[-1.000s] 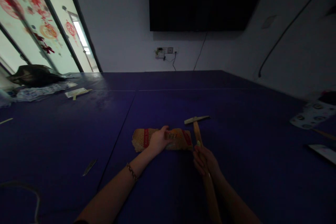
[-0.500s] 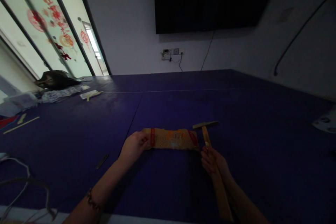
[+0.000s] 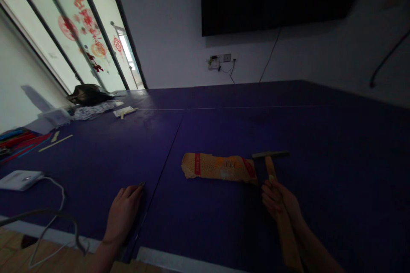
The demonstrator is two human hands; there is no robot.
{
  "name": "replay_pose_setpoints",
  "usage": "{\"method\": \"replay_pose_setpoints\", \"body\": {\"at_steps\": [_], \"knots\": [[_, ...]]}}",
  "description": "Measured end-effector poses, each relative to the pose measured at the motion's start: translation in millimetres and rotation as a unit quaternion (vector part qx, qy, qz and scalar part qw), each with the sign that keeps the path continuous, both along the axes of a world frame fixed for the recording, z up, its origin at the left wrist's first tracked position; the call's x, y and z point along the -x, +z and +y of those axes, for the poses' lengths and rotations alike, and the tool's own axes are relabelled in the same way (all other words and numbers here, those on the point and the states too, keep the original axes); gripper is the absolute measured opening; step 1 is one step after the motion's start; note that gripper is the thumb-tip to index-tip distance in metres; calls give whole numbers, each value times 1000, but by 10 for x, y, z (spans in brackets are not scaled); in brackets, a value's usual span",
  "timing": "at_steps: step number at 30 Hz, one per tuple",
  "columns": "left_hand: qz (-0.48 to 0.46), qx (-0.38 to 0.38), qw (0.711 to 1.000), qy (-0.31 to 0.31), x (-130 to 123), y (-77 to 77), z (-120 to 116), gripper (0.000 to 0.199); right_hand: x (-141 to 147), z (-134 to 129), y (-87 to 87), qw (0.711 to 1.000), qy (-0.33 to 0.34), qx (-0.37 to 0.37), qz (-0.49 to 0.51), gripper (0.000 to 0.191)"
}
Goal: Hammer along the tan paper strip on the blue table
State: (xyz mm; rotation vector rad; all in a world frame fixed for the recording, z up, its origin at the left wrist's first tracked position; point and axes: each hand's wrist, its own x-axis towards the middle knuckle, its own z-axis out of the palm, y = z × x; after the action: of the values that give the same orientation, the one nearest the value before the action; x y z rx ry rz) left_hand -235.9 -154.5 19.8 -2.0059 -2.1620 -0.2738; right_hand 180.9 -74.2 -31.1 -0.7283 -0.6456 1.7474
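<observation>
Your room is dim; light enters through the glass doors (image 3: 85,38) at upper left and leaves a pale sheen on the tabletop's (image 3: 224,132) far left; your right side lies in shadow, the screen (image 3: 272,0) near black; outer edges look stretched and soft

Nothing legible for certain: no word, brand or number.

Landmark: flat, tan, speckled packet (image 3: 208,169). Upright red band (image 3: 197,164) near its left end: pale characters run along it, too small to read. Orange patch (image 3: 229,163) right of the packet's middle: row of dark marks, illegible.

Far behind the packet, to its left, framed glass panes: red and orange character-like decorations (image 3: 98,49), blurred; red round hanging-ornament sign (image 3: 117,44), character inside unclear.
</observation>
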Motion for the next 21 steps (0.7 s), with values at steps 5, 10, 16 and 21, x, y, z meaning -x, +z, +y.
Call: {"method": "replay_pose_setpoints", "body": {"at_steps": [5, 10, 16, 21], "knots": [[70, 22, 997, 12, -36, 21, 58, 35, 24, -13, 32, 1000, 0, -3, 11, 23], [99, 36, 994, 10, -27, 32, 57, 36, 55, -27, 94, 1000, 13, 9, 7, 26], [107, 58, 993, 5, -14, 82, 67, 33, 81, -45, 104, 1000, 8, 1, 2, 25], [119, 110, 987, -4, -29, 187, 132, 31, 83, -32, 87, 1000, 10, -1, 5, 26]]}}
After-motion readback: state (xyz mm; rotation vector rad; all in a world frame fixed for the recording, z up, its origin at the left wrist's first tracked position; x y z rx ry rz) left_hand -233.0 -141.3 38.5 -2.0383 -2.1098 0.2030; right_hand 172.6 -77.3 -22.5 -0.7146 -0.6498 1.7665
